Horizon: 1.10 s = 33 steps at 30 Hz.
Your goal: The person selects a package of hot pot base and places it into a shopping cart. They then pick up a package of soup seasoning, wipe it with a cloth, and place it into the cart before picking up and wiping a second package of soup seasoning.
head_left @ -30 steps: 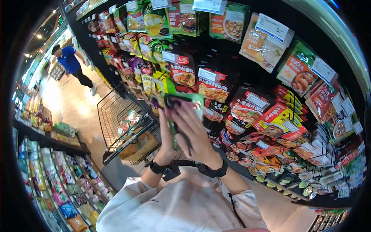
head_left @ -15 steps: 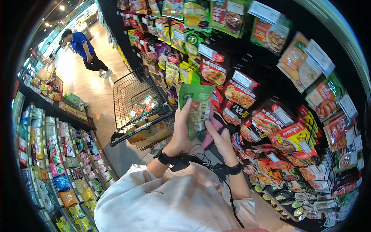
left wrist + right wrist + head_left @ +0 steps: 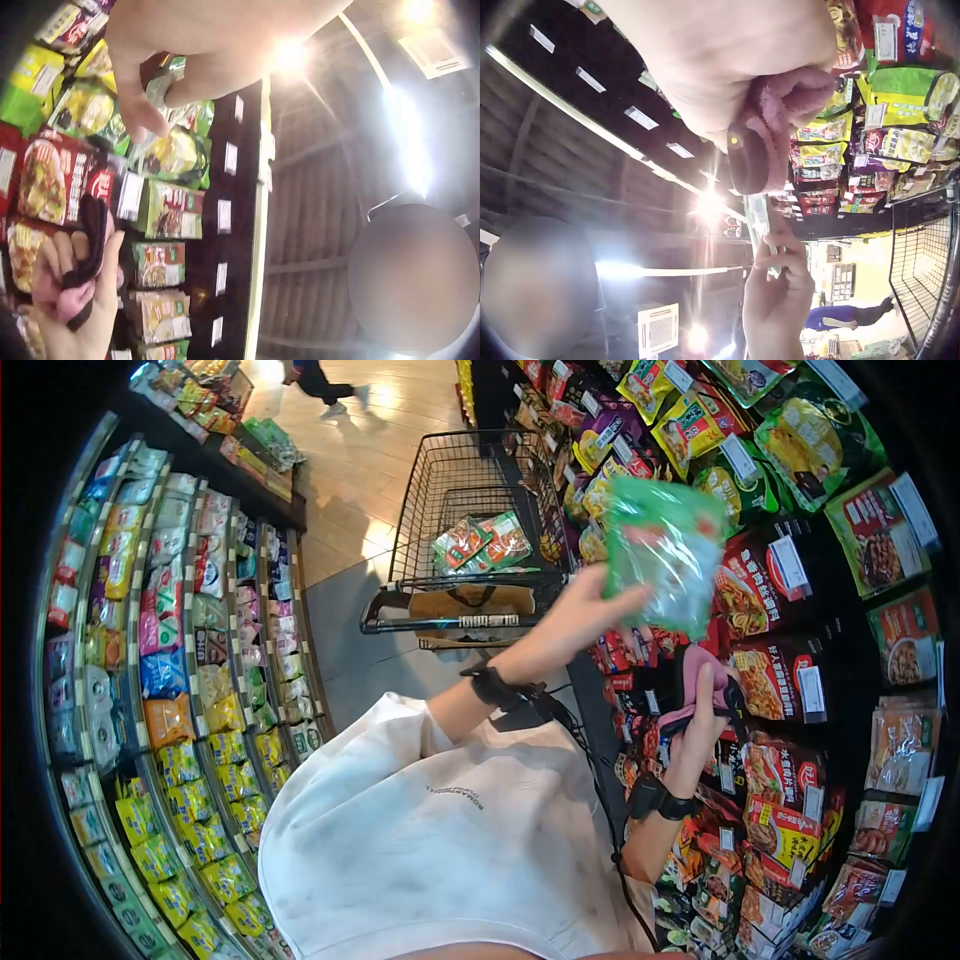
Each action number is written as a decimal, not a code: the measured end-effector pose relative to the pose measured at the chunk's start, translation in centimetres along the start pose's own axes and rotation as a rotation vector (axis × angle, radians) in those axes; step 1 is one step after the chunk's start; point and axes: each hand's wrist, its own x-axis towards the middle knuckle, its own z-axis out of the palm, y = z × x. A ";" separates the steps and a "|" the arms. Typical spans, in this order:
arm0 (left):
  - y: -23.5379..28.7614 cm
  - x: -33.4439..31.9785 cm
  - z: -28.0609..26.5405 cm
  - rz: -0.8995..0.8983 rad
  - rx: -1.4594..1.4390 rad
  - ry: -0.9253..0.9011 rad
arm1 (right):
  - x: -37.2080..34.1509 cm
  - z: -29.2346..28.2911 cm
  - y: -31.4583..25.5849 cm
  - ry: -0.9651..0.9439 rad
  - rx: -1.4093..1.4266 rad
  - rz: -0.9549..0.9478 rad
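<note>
A green and clear food packet (image 3: 665,555) is pinched by its lower left part in my left hand (image 3: 590,608), in front of the hanging goods. Below and to the right of it, my right hand (image 3: 702,725) grips a soft pink and black item (image 3: 697,680). The left wrist view has my left hand (image 3: 202,52) at the top and my right hand (image 3: 79,307) curled round the pink and black item (image 3: 94,255). Seen from the right wrist, the packet (image 3: 757,217) is edge-on in my left hand (image 3: 776,300), apart from the right.
A wire shopping cart (image 3: 410,525) stands ahead, with several packets (image 3: 482,542) in its basket and a brown bag (image 3: 470,603) near its handle. Hanging packets (image 3: 785,830) line the right side; a stocked shelf (image 3: 190,710) runs along the left. A person's legs (image 3: 322,385) show far ahead.
My hands have moved apart: the left carries the packet to the right and up, while the right keeps the pink item lower. The head view has turned, placing the cart nearer its centre.
</note>
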 end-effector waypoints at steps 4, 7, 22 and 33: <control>1.9 1.7 -7.1 0.023 -0.153 0.234 | 2.0 4.0 0.9 0.038 0.056 0.138; 1.0 2.7 -11.5 0.069 -0.247 0.385 | 3.3 6.5 1.6 0.082 0.099 0.263; 0.2 6.8 -11.8 -0.115 0.054 0.080 | 5.2 5.8 -7.9 0.334 -0.566 -0.229; -0.6 7.9 -5.0 -0.103 0.123 0.020 | 14.4 -12.5 -17.1 0.760 -0.476 -0.604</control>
